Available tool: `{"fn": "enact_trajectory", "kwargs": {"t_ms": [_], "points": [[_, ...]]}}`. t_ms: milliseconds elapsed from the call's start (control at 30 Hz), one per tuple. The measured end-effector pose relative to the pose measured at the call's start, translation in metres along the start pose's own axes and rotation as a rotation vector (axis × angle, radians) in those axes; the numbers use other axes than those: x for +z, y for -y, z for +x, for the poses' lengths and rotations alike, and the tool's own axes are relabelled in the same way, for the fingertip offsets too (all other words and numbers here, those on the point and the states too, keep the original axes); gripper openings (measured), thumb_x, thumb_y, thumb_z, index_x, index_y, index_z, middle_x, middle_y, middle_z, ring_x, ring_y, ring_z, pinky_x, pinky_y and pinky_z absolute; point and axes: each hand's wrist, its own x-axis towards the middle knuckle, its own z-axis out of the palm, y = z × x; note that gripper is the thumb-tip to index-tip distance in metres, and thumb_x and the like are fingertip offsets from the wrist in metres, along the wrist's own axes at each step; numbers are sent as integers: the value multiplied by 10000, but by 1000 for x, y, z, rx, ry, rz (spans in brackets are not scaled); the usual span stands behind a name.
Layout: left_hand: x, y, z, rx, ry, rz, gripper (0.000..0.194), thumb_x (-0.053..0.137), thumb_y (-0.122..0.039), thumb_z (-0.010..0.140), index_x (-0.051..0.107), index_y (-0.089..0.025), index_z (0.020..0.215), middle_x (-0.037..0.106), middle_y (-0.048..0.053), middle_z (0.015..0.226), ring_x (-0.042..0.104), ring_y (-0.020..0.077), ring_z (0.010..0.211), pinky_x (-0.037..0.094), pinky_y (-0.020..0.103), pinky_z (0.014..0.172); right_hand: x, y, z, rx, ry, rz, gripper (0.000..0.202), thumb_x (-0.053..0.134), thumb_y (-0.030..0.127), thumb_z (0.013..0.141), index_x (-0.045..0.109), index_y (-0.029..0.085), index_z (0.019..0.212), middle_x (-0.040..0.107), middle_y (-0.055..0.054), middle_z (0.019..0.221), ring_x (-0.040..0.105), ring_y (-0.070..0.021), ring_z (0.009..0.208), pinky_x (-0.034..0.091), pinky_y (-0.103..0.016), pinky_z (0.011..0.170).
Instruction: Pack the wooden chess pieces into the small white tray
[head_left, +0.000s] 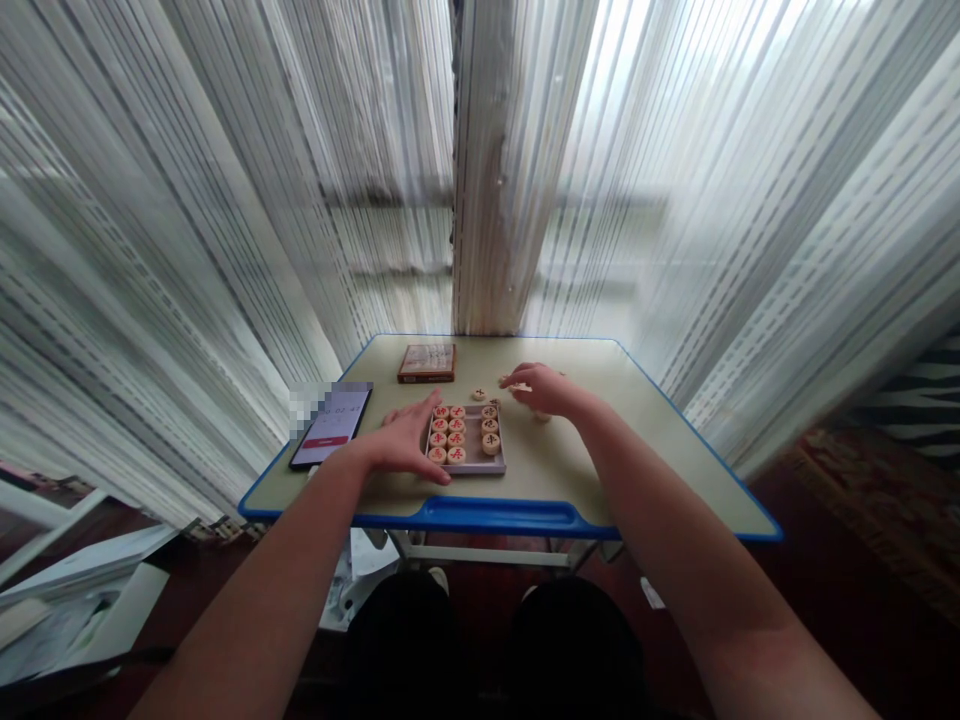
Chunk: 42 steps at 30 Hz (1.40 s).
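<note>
A shallow box (474,468) on the table holds round wooden Chinese chess pieces. Two columns of pieces with red characters (456,440) fill its left part, and a column with dark characters (490,443) lines the right side, with a bare strip between. My left hand (405,435) spans the box's left side, thumb at the near edge and index finger by the far corner. My right hand (546,388) is beyond the box to the right, fingers bent and apart over loose pieces, partly hiding them. One loose chess piece (479,395) lies just behind the box.
A flat brown box lid (427,363) lies at the back left. A tablet (332,425) showing a timer rests at the left edge. The table (645,450) has a blue rim with a front groove (501,514). Curtains (491,180) hang behind it.
</note>
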Motion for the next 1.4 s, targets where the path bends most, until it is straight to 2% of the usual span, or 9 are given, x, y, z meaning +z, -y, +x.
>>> {"fn": "enact_trajectory", "kwargs": {"t_ms": [100,233,300,400,500,700,967,1233,1400], "points": [[-16,7,8,-19,-46,-355,998,523,-665,656,149,-194,1452,230,170,1498,247,313,1367,266,463,1071,8,5,0,-179,1,-61,315,555,182,780,683,225,1065,625,-68,1149,535,-211,1010,388,-358,944],[-34,4,38,-30,-449,-810,791,433,-667,717,378,-146,1311,546,169,1244,573,247,1076,478,359,832,13,9,0,-223,27,-132,336,550,207,770,677,225,1080,627,-67,1141,508,-237,972,417,-374,877],[-35,-2,59,-35,-601,-945,665,410,-655,736,512,-133,1134,641,127,1006,628,187,854,488,286,688,13,10,0,-215,28,-141,325,544,221,774,677,219,1070,637,-68,1115,502,-243,966,420,-370,860],[-27,-7,83,-35,-728,-922,487,471,-604,732,581,-150,871,604,27,688,539,103,569,410,221,533,14,11,0,-173,15,-145,267,554,276,780,693,197,993,650,-81,1051,502,-243,953,416,-358,853],[-12,0,95,-14,-714,-775,400,540,-555,704,572,-156,692,513,-25,529,444,81,479,366,218,504,14,11,0,-129,1,-146,295,583,314,761,678,185,1008,642,-94,1061,501,-248,961,415,-355,848],[7,18,103,-108,-558,-619,409,534,-554,701,567,-161,592,506,-27,483,435,90,471,340,227,504,10,18,-1,-156,88,-178,247,533,241,803,687,199,992,659,-92,1018,525,-236,931,410,-345,838],[8,18,103,-97,-500,-577,406,534,-547,711,569,-160,595,525,-20,503,440,95,484,338,230,511,9,17,2,-103,108,-178,214,583,260,784,689,173,948,689,-93,969,567,-228,880,420,-335,830],[9,16,102,-74,-480,-502,384,556,-533,701,600,-155,653,555,-10,533,479,115,514,358,243,536,1,19,-5,-45,152,-109,371,621,181,691,670,194,1059,694,-53,1010,580,-215,935,437,-296,817],[9,9,100,-35,-449,-423,411,544,-559,713,582,-163,608,570,0,538,487,120,516,362,251,547,0,17,-3,-61,160,-91,224,598,237,746,703,178,936,699,-61,937,605,-196,855,439,-283,771]]}}
